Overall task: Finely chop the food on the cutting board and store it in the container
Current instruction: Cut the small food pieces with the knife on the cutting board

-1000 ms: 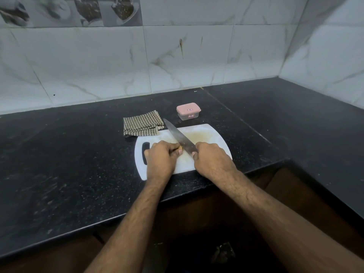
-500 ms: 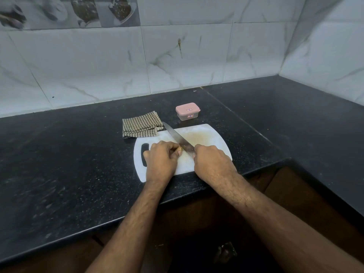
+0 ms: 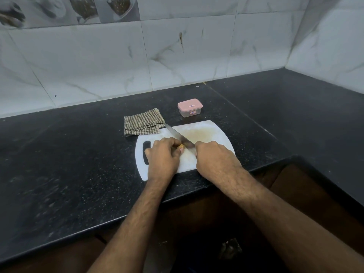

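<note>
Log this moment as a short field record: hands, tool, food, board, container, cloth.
left hand: curled over the food on the board
right hand: grips the knife
knife: blade angled across the board, at the food
cutting board: white, stained
container: pink lid on, behind the board
cloth: checked, folded

Head view looks steeply down, close over the countertop (image 3: 59, 174), perhaps slightly leftward.
</note>
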Motion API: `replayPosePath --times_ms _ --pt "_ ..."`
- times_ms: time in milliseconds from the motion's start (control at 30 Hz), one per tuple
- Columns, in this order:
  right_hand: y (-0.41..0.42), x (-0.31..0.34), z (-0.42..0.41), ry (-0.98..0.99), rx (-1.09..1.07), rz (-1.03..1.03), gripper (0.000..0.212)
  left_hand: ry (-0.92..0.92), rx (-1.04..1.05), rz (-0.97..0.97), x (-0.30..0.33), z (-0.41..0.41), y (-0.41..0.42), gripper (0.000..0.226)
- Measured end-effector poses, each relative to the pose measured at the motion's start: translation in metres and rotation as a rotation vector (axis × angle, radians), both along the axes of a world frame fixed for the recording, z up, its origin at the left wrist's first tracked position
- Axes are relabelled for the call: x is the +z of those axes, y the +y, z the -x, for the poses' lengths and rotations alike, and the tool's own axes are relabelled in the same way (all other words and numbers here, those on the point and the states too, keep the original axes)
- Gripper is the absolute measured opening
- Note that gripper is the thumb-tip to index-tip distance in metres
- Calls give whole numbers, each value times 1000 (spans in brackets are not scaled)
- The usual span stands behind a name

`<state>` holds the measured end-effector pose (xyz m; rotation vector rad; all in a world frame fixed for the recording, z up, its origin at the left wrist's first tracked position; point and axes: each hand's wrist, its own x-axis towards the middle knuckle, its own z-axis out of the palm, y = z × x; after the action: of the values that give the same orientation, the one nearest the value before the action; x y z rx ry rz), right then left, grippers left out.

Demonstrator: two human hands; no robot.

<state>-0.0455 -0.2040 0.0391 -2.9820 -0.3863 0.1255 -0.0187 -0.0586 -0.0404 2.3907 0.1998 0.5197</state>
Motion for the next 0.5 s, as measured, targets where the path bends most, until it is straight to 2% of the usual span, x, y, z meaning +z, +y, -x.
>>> replayPosePath --times_ms 267,500 --pt "0 14 2 48 0 46 25 4 0 -18 1 1 0 13" --pt "5 23 2 125 -29 78 39 -22 -15 65 0 0 1 13"
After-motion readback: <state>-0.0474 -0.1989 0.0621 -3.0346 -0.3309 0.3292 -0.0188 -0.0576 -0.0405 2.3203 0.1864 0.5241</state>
